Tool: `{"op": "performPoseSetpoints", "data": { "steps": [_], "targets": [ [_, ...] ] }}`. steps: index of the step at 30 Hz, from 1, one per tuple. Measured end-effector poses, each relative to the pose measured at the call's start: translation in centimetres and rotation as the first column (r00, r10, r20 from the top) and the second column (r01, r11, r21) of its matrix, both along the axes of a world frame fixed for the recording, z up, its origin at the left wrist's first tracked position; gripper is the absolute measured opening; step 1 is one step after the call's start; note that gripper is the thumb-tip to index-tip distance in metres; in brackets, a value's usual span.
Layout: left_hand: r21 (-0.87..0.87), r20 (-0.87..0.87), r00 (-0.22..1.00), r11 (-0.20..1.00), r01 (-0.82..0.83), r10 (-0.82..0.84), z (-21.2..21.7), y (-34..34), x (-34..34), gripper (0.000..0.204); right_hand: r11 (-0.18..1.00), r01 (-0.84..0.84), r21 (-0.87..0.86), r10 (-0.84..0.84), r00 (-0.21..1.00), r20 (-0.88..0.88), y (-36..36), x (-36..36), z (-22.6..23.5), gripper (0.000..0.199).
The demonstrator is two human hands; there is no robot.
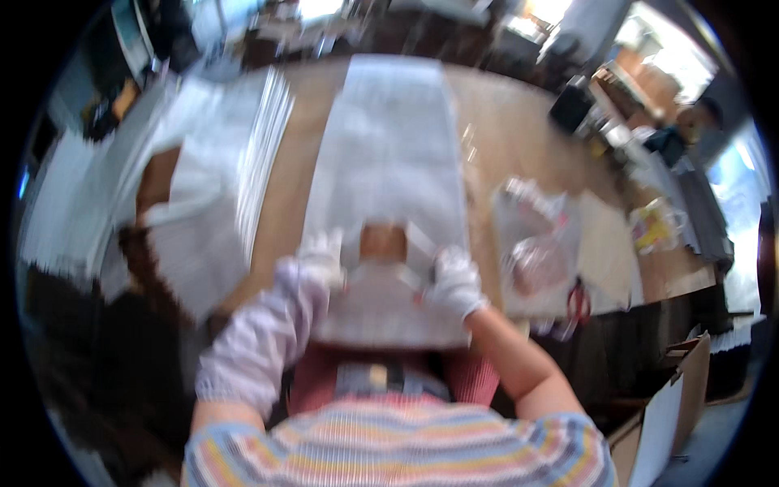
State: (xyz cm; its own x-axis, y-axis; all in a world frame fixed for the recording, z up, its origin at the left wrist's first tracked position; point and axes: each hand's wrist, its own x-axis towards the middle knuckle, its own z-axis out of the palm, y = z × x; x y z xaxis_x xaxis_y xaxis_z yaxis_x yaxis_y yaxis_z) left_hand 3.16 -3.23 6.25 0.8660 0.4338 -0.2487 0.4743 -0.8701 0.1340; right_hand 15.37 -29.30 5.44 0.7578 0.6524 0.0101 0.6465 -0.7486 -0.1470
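Observation:
A long pale grey-white sheet [385, 146], which looks like paper, runs away from me down the middle of the table. Its near part has slanting folded edges around a small brown square [383, 243]; whether that is a gap or a separate piece I cannot tell. At the sheet's left edge, my left hand [320, 258], in a white glove with a pale sleeve cover behind it, has its fingers stretched forward. Beside the right edge is my right hand [456, 282], also white-gloved, with its fingers blurred. Contact between this hand and the folded edge is unclear.
Stacked white sheets [203, 154] cover the table's left side. On the right lie a clear plastic bag [537, 264], red-handled scissors [578, 300] and a yellow packet [654, 226]. A black object [571, 105] stands farther back. An open cardboard box [661, 406] is low at right.

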Motion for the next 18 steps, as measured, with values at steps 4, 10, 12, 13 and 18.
{"op": "performPoseSetpoints", "data": {
  "steps": [4,10,12,13,18],
  "targets": [
    [-0.186,-0.189,0.977,0.974,-0.132,0.097,1.5,-0.4,5.1,0.091,0.947,0.138,-0.288,-0.212,0.947,-0.242,2.0,4.1,2.7,0.086],
    [0.256,0.139,0.73,0.737,0.626,-0.669,-5.2,2.2,1.8,0.036,0.949,-0.304,0.079,0.311,0.943,-0.115,2.6,2.9,-3.5,0.034],
    [0.216,0.207,0.691,0.721,0.658,-0.692,-5.5,0.3,-1.3,0.046,0.867,-0.449,0.216,0.447,0.892,0.057,-0.9,1.2,-7.8,0.046],
    [0.145,0.177,0.76,0.781,0.608,-0.625,-5.0,-0.1,-2.7,0.058,0.842,-0.506,0.19,0.46,0.855,0.238,-1.6,0.1,-8.7,0.057],
    [0.062,0.289,0.648,0.69,0.722,-0.704,-3.5,-2.9,-2.4,0.077,0.8,-0.582,0.144,0.593,0.804,-0.043,-0.6,-1.4,-2.1,0.077]
  ]
}}
